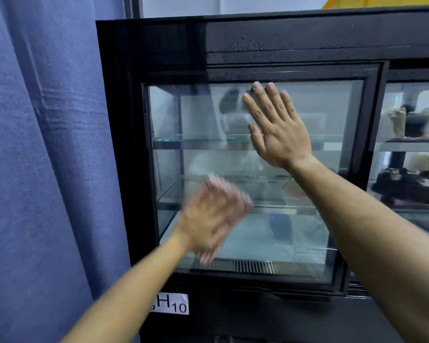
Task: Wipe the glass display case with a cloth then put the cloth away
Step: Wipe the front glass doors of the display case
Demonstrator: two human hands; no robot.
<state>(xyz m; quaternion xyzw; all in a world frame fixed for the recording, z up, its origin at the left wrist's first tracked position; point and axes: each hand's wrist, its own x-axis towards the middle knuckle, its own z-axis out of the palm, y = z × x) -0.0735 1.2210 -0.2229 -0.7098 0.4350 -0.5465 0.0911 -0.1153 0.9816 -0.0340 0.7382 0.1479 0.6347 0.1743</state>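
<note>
The head view shows one glass display case (258, 58) filling the centre and right of the frame, black-framed, with two glass panes in sight – a full one (320, 115) in the middle and part of a second (411, 169) at the right edge.

Two hands are up against the middle pane. The right hand (275, 129) lies flat on the glass in the upper centre of the frame, its fingers straight and slightly spread, pointing up and to the left, with nothing held. The left hand (213, 216) is in the lower centre, heavily blurred; its fingers look extended over the glass, but whether they are apart or together I cannot tell. No cloth can be made out in either hand, though the blur hides much of the left one.

Behind the middle pane there are two glass shelves (203, 141) and a slotted metal grille (258, 266) along the floor of the case. Behind the right pane, dark and pale food items (406, 122) sit on two levels.

A blue curtain (42, 169) hangs down the whole left side of the frame, just beside the case. One white label (174, 304) reading "H10" sits on the black base at lower centre – its left end is covered by the left forearm. A yellow object (372, 1) shows above the case at the top right.
</note>
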